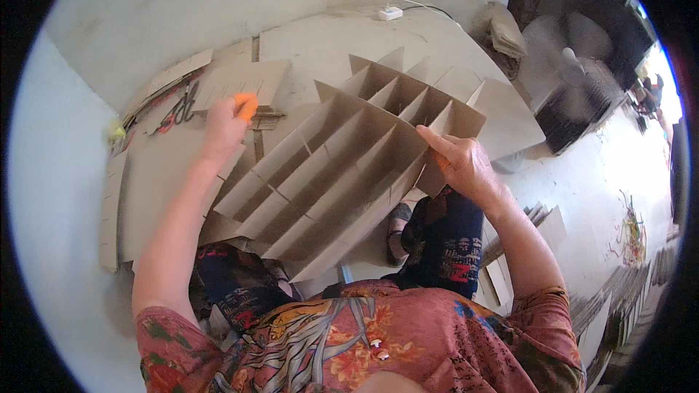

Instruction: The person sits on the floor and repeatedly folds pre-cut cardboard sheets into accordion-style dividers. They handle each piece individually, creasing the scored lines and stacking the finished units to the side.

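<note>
A brown cardboard divider, made of interlocking slotted strips, rests tilted across my lap and the table edge. My right hand grips its right side, index finger stretched along the top edge of a long strip. My left hand is off to the left, apart from the divider, above a stack of slotted cardboard pieces. Its fingers are curled, with orange coverings on the fingertips; whatever they hold, if anything, is hidden. The orange also shows under my right hand.
Black-handled scissors lie at the left among cardboard pieces. A white power adapter with a cable sits at the table's back. A fan stands at the far right. Stacked cardboard strips line the floor at right, near scattered coloured ties.
</note>
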`<state>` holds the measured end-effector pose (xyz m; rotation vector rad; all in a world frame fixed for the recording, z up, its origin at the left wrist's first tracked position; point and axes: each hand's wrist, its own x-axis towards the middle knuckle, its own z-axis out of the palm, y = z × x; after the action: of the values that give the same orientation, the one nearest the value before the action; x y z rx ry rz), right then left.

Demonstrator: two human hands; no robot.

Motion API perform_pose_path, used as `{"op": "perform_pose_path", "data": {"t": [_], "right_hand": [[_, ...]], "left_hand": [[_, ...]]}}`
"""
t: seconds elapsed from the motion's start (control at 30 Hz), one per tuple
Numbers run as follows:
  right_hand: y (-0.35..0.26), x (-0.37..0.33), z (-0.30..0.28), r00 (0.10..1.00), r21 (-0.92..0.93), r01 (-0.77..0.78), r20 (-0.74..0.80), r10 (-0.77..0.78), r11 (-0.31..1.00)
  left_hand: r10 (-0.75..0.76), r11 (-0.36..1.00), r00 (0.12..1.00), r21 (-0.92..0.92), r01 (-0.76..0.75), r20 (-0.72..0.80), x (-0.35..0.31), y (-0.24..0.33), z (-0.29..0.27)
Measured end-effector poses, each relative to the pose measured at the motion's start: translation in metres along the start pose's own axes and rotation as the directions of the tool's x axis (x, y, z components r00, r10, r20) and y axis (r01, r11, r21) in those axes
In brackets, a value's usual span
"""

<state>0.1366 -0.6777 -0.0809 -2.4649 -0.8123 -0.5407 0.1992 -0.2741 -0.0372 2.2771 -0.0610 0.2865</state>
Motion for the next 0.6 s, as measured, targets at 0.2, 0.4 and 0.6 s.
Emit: {"op": "perform_pose_path", "data": {"t": [0.2,0.4,0.6], "right_hand": [[0.021,0.026,0.013,0.999,-0.039,0.027,-0.045,-0.029,0.999],[0.041,0.025,0.025,0.973,-0.078,-0.196,-0.142,0.184,0.977],[0.024,0.005,0.042,0.837,-0.005,-0.204,-0.52,0.172,0.979]], "left_hand": [[0.048,0.849,0.987,0.515,-0.121,0.153,0.027,-0.11,-0.022],[0.004,0.75,0.965,0.637,-0.177,0.262,0.065,-0.104,0.013],[0.156,0.717,0.981,0.671,-0.19,0.111,0.089,-0.136,0.051]]}}
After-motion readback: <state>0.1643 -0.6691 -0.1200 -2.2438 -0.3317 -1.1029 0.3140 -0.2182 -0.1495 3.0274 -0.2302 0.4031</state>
